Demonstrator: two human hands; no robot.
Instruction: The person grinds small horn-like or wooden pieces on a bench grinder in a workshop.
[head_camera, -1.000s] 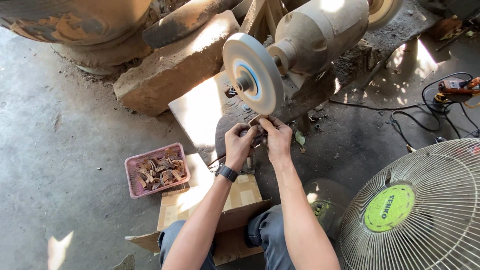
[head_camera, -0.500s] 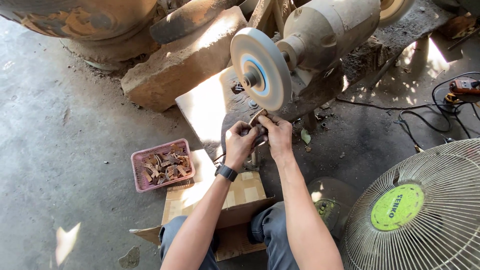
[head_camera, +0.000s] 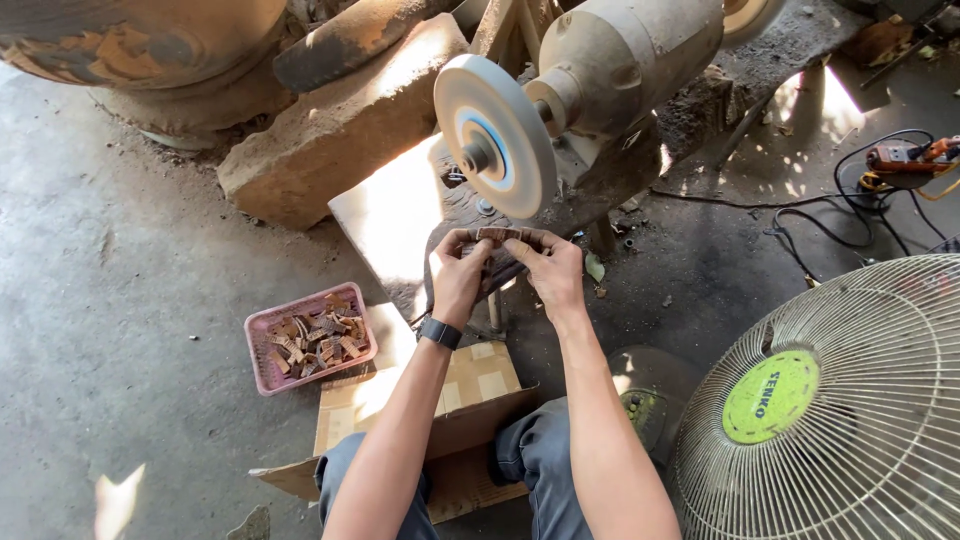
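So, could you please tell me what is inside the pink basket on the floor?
The pink basket holds a loose heap of small brown ridged pieces, like the piece in both hands. Anything beneath the heap, and the basket's bottom, is covered.

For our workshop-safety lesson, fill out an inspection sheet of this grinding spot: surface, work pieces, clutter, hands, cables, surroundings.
Surface: bare concrete floor, dusty, with sun patches.
Job's things: small brown piece held just below the buffing wheel of the bench motor; pink tray of similar brown pieces to the person's left.
Clutter: flattened cardboard box under the knees; stone block; debris around the motor's base.
Hands: left hand and right hand both pinch the piece; watch on the left wrist.
Cables: black cable looped on the floor near an orange tool.
Surroundings: floor fan at right.
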